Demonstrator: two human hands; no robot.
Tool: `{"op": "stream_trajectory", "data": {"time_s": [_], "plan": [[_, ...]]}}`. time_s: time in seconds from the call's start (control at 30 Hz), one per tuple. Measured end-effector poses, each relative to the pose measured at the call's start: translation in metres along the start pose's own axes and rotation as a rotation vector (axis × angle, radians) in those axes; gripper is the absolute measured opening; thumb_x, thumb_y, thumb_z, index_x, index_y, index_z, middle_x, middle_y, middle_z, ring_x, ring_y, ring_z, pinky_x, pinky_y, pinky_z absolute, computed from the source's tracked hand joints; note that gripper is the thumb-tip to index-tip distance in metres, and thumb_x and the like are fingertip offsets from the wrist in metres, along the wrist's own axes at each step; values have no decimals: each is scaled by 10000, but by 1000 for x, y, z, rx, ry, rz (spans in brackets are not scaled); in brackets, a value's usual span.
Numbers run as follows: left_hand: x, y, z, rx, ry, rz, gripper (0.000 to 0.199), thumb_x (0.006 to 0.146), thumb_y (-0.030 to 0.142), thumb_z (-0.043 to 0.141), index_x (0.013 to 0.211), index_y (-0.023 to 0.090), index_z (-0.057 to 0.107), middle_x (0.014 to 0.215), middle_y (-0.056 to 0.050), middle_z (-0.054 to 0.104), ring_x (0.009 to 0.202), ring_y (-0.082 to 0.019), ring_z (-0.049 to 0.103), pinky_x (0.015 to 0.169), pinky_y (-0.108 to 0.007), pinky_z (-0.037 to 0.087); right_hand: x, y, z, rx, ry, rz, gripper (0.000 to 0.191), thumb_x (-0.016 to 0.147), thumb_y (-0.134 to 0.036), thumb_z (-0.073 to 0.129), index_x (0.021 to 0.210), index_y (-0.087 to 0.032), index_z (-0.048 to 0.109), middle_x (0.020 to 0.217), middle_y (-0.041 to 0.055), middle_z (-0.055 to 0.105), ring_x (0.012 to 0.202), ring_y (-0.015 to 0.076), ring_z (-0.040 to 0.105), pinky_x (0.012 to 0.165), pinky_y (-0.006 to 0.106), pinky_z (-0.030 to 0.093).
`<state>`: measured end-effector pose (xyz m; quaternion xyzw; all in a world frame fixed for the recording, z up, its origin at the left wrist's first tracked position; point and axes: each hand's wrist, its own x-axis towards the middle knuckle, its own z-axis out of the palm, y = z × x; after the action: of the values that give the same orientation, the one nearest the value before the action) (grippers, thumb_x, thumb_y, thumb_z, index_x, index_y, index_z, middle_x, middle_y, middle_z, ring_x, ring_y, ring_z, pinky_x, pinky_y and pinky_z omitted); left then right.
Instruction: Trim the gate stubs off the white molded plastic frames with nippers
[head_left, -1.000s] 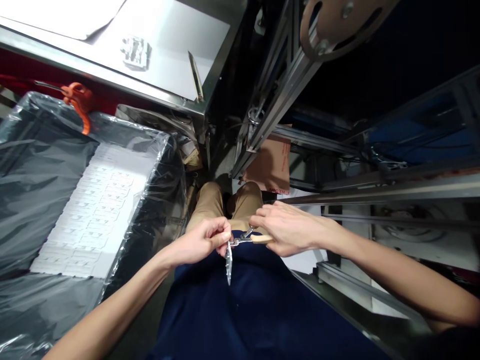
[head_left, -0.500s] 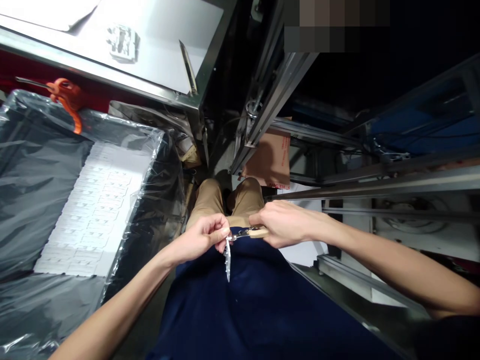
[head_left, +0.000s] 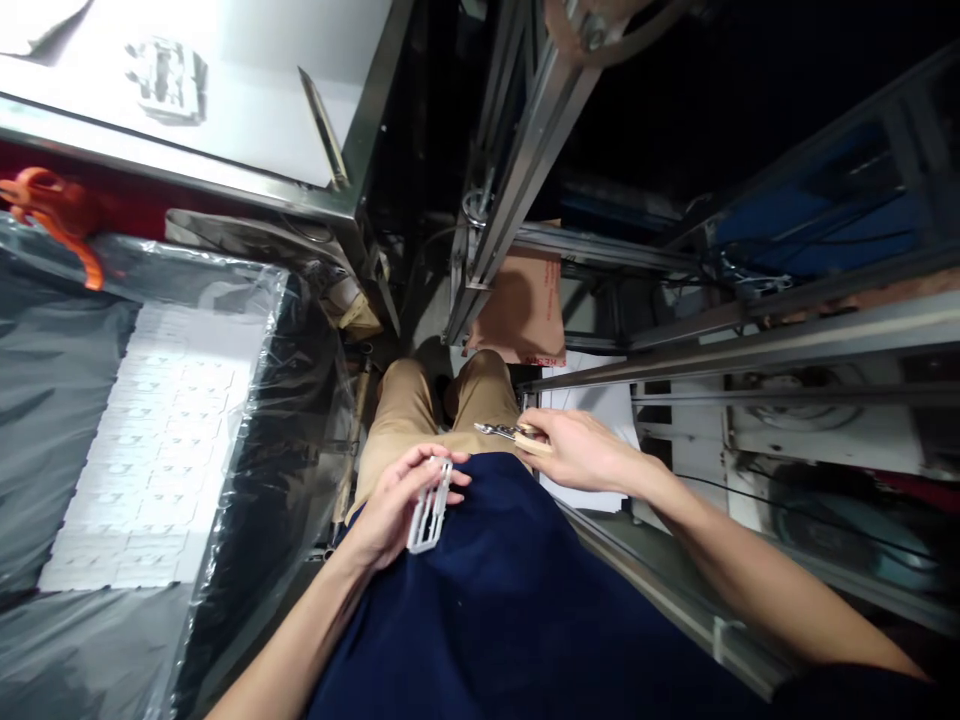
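Observation:
A white slotted plastic part (head_left: 430,510) rests against the fingers of my left hand (head_left: 396,500), above my lap. The thumb lies along the part's upper end and the other fingers are partly spread behind it. My right hand (head_left: 581,450) is closed around the beige handles of a pair of nippers (head_left: 529,442). Their metal jaws point left, above my knee, apart from the white part. Whether the jaws are parted is too small to tell.
To the left, a plastic-lined box (head_left: 300,400) holds rows of flat white parts (head_left: 150,450). An orange-handled tool (head_left: 64,220) hangs at its far rim. On the metal-edged table (head_left: 247,165) lie another white part (head_left: 166,80) and a thin cutter (head_left: 321,125). Metal frame rails (head_left: 750,355) run along the right.
The nippers have come away from the white part and moved up, apart from it. My left hand has turned the part from edge-on to show its slotted face. The view has shifted right.

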<state>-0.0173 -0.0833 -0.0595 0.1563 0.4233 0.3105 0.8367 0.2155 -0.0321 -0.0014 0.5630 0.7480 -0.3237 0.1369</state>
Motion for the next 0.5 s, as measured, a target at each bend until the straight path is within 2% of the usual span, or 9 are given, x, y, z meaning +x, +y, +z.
{"op": "stream_trajectory", "data": {"time_s": [0.2,0.37,0.5], "plan": [[0,16,7,-127,35,-32,443,903,444,386,1101,97,577,904,-120,673,644,-131,621,586,-193,515,2,-18,10,21,141,-167,124,807,-302,479,870,-200,512,796,6,564,721,137,489,627,244,307],[-1,18,11,-84,4,-54,533,888,511,362,1152,93,562,899,-126,677,625,-124,609,554,-177,495,5,-22,11,-45,167,-227,236,791,-296,490,1004,-195,513,873,32,567,798,169,504,703,278,316],[-3,20,15,-34,2,-74,557,872,547,362,1155,113,566,880,-111,680,629,-120,601,559,-171,479,5,-21,11,-65,136,-243,247,787,-293,489,1012,-194,512,885,43,560,837,181,514,725,291,314]]}}
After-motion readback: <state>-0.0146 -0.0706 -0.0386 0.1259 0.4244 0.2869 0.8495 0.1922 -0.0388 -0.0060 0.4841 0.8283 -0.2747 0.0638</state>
